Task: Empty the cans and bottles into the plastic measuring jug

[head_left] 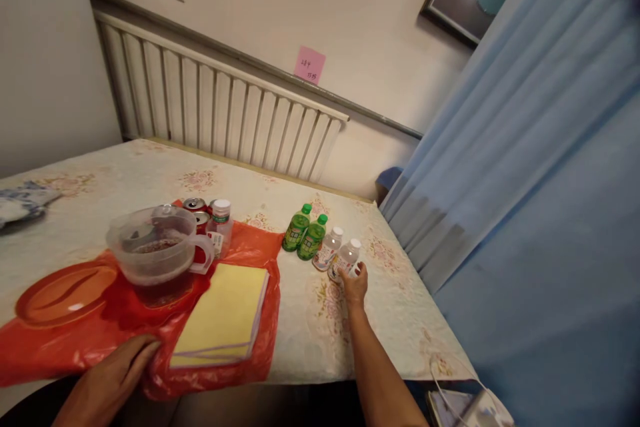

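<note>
My right hand [355, 283] grips the rightmost clear bottle [345, 259], white-capped and labelled, standing upright at the end of a row. Touching it on the left is another white-capped bottle [327, 250]. Two green drink bottles [311, 239] with green caps continue the row. At the table's front edge, my left hand [117, 370] has its fingers pressed together on the border of a red plastic bag [240, 373] spread flat. On that bag lie a translucent plastic jug [155, 257] with a handle and a stack of yellow sheets [225, 310].
Behind the jug stand red cans [195, 205] and a clear jar [221, 230] with a white lid. A blue-and-white cloth item [23, 203] lies far left. A flowered tablecloth [305, 320] covers the table. A radiator [225, 103] and blue curtain [525, 167] border it.
</note>
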`<state>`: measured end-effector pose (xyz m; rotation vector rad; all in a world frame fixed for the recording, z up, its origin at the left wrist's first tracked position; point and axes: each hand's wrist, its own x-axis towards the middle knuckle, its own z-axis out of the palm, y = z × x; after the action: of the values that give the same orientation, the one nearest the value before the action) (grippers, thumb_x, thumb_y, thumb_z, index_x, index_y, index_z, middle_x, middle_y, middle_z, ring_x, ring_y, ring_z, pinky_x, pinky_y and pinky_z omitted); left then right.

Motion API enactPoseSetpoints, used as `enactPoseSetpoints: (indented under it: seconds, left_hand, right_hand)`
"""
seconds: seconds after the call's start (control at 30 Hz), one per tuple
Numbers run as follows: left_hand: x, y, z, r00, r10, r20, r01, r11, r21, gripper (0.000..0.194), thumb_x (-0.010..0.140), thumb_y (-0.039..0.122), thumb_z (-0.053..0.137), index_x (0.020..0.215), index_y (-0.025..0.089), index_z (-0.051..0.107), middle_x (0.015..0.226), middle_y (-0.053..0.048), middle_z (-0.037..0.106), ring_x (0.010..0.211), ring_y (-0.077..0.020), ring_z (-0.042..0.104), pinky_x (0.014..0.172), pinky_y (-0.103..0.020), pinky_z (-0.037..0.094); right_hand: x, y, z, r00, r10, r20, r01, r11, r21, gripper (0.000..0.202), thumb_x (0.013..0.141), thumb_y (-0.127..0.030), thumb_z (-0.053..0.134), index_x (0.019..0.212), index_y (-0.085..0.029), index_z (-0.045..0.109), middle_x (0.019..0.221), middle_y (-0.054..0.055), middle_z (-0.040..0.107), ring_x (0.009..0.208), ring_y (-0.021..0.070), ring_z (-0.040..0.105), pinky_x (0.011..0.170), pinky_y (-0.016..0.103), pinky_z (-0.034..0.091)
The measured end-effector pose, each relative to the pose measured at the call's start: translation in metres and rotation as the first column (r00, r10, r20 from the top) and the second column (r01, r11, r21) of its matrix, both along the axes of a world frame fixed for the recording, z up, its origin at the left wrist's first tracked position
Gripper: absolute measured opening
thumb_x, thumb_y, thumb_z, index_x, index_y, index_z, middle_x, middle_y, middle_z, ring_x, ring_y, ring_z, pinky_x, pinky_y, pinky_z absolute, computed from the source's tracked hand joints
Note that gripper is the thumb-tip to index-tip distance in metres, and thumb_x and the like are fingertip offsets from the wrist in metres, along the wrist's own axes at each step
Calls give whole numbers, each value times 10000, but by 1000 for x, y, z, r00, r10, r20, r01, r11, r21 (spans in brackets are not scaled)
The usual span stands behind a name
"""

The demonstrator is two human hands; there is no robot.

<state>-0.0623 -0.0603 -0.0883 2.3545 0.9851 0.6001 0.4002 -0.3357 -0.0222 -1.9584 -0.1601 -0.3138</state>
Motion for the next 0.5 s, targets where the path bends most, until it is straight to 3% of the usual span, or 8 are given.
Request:
enactPoseSetpoints:
  seconds: [0.13, 0.23, 0.33, 0.5]
  left_hand:
    - [-2, -3, 4, 999, 32, 4, -31, 997, -76, 276, 867, 580, 440, 937, 401, 638, 1010, 118, 780, 1003, -254, 721, 943, -411, 547]
    - [0, -10, 16, 1000, 27, 11, -26, 997, -78, 311, 865, 585, 422, 915, 377, 647, 980, 91, 784, 974, -261, 720, 916, -404, 554]
    - [11, -23, 33, 999, -20, 46, 24, 996, -92, 346, 866, 568, 448, 936, 316, 675, 994, 23, 780, 964, -262, 717, 893, -368, 555]
    - [47, -61, 72, 969, -215, 124, 231, 964, -135, 341, 922, 501, 454, 926, 244, 679, 923, -33, 749, 873, -235, 704, 820, -324, 551]
  right_hand:
    - [14, 13, 3, 995, 94, -20, -94, 996, -7, 642, 528, -433, 742, 1090, -151, 613, 1059, 127, 725, 906, 272, 682, 755, 326, 514]
    - [9, 17, 6, 995, 95, -32, -95, 995, -7, 533, 540, -445, 732, 981, -163, 633, 982, 129, 740, 851, 278, 679, 704, 330, 499]
    - [-10, 15, 9, 992, 120, -33, -120, 993, 2, 520, 558, -456, 722, 968, -149, 633, 989, 152, 736, 859, 289, 678, 716, 347, 503]
    - [-69, 9, 14, 954, 299, -30, -299, 954, 11, 532, 574, -422, 729, 1025, -155, 642, 1003, 111, 738, 865, 270, 697, 752, 352, 534]
